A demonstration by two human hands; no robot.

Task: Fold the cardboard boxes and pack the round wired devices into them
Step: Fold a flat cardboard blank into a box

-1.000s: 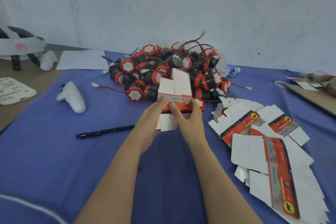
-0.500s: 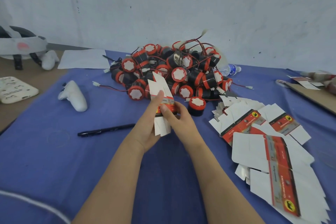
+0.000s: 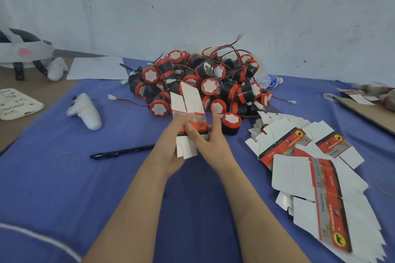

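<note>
Between the two hands, above the counter [image 3: 64, 188], a flattened cardboard box [image 3: 189, 107] stood roughly upright, with white flaps above and below a red printed band. The left hand [image 3: 171, 153] gripped it from the left side, its fingers [image 3: 184, 118] curled over the front of the band. The right hand [image 3: 213, 149] pinched the same box at its right edge, thumb pressed on the front of the band and the other fingers behind, with the index finger [image 3: 215, 116] held straight upward.

Just beyond the fingers lay a heap of round devices [image 3: 205, 83], black bodies with red rims and white faces, red and black wires tangled through it. A single round device [image 3: 230, 123] stood apart from the heap, just beside the right fingers, white face up.

To the right of the right hand, a spread of flat boxes [image 3: 299, 156] lay overlapping on the blue cloth. To the left of the left fingers lay a black pen [image 3: 121, 152], and further left a white controller [image 3: 85, 111]. A water bottle [image 3: 270, 80] lay at the far right edge of the heap.
</note>
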